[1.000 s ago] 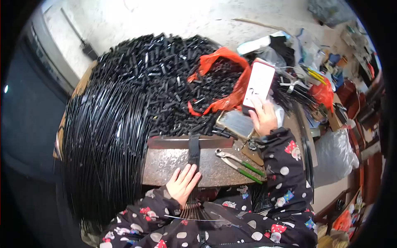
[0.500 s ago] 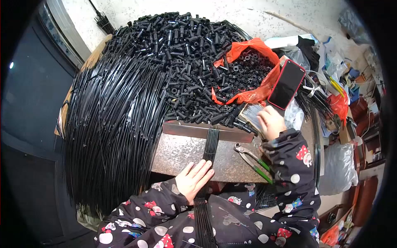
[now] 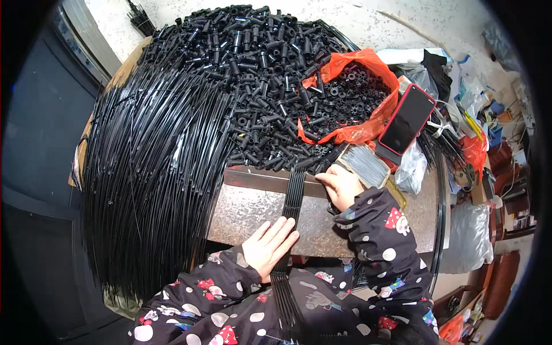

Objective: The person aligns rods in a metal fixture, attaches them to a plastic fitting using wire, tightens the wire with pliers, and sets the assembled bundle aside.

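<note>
My left hand [image 3: 269, 247] lies flat with fingers stretched out over a row of thin black rods [image 3: 294, 198]. The row runs from my lap up the table, its far ends on a metal bar [image 3: 259, 179]. My right hand [image 3: 343, 188] is closed, thumb and fingers together at the bar's right part, just right of the rod ends. Whatever its fingertips pinch, if anything, is too small to make out. Beside it sits an open box [image 3: 366, 165] filled with thin pale strands.
Black plastic tubes [image 3: 253, 63] are heaped behind the bar. A red plastic bag [image 3: 385, 112] holds small black rings. A phone [image 3: 407, 119] leans right of it. Long black rods [image 3: 155, 184] cover the left side. A clear bag [image 3: 411, 169] lies near the phone.
My right hand has moved left and down, from over the box to the bar near the rod ends. The green-handled pliers are now hidden by my right sleeve. My left hand stays put.
</note>
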A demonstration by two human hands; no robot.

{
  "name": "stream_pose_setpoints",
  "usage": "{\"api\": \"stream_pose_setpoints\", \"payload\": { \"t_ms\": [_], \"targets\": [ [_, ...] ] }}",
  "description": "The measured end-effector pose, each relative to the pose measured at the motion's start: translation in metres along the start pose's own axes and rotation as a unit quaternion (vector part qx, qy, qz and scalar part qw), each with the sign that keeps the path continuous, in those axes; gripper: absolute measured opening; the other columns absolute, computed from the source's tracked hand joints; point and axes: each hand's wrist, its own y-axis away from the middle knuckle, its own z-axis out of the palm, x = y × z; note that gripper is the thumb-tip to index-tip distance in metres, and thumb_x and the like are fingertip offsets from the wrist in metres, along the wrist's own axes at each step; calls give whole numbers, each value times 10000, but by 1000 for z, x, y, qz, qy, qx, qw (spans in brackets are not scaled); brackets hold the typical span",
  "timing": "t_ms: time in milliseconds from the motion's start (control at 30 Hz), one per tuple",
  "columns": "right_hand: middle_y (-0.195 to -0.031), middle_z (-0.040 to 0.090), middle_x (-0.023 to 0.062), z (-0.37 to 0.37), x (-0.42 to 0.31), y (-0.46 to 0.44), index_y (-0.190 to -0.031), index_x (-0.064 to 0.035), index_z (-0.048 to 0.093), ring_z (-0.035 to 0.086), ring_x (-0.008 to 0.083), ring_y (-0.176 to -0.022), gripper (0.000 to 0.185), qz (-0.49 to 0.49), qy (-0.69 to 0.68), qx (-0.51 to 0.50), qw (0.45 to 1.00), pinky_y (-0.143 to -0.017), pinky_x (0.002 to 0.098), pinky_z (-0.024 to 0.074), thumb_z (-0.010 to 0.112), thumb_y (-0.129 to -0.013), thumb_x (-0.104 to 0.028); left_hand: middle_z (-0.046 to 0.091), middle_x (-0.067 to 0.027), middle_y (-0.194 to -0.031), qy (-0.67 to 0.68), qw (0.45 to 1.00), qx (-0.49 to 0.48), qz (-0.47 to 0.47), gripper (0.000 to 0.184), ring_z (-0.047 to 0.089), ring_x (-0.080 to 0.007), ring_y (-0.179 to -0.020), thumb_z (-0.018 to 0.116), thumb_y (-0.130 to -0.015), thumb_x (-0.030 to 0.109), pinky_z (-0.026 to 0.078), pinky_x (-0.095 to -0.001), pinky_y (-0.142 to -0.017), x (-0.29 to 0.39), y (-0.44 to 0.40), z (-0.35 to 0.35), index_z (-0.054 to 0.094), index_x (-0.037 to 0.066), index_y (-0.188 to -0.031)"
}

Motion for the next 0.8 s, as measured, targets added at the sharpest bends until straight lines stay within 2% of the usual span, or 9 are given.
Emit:
{"api": "stream_pose_setpoints", "payload": {
  "t_ms": [233,333,467,533,633,667,700,733,800],
  "targets": [
    [-748,517,95,-3,3,1,-923,-83,599,556,272,-658,232,-3,25,-17,1000,-589,339,453,569,-699,-28,271,-206,-1345,10,1000,-15,3,883,285,-340,-1239,688,-547,417,256,-431,-991,1,-2,-4,352,25,-1264],
    [-768,523,97,-31,9,3,-946,-101,592,562,277,-677,256,45,137,72,987,-606,348,457,556,-699,-41,298,-203,-1331,34,999,26,-3,848,306,-344,-1226,670,-558,444,266,-432,-985,4,-2,-3,386,33,-1243],
    [-771,514,99,-34,55,22,-937,-80,576,562,265,-688,212,83,248,53,964,-610,355,460,553,-726,-79,309,-224,-1314,17,1000,22,8,891,313,-374,-1211,659,-544,502,266,-453,-979,8,-4,-4,384,13,-1236],
    [-768,562,110,-49,44,21,-911,-53,596,567,275,-698,164,-1,174,165,971,-642,352,455,558,-772,-131,299,-242,-1312,24,1000,10,12,928,298,-395,-1211,668,-543,514,258,-466,-979,10,-4,-8,358,-6,-1246],
    [-767,602,114,-92,39,37,-832,-40,618,582,265,-695,125,103,165,236,952,-617,330,457,588,-767,-143,293,-240,-1316,-6,1000,16,14,904,291,-385,-1218,649,-570,524,259,-461,-977,9,-3,-2,359,0,-1248],
    [-771,606,116,-112,47,45,-821,-31,620,589,244,-696,112,50,220,284,932,-606,307,460,593,-757,-118,289,-236,-1320,-24,1000,11,14,892,288,-375,-1222,640,-583,530,261,-455,-975,9,-3,-1,362,6,-1250],
    [-752,608,115,-127,61,53,-814,-22,620,592,216,-673,107,205,101,313,922,-594,288,457,592,-749,-101,285,-232,-1324,-42,999,6,12,881,285,-366,-1226,630,-595,536,264,-449,-974,10,-2,0,365,12,-1252],
    [-736,607,115,-132,99,68,-825,-24,622,590,195,-645,118,219,85,366,900,-583,281,455,595,-742,-104,292,-236,-1318,-30,999,8,11,866,291,-377,-1220,630,-596,520,264,-455,-974,11,-2,-2,368,8,-1244],
    [-725,615,110,-152,119,85,-808,-40,634,600,186,-638,119,303,165,323,881,-593,276,464,609,-720,-117,306,-244,-1308,-5,1000,15,6,838,303,-399,-1207,629,-599,487,265,-468,-973,16,-4,-6,374,-2,-1229]
  ]
}}
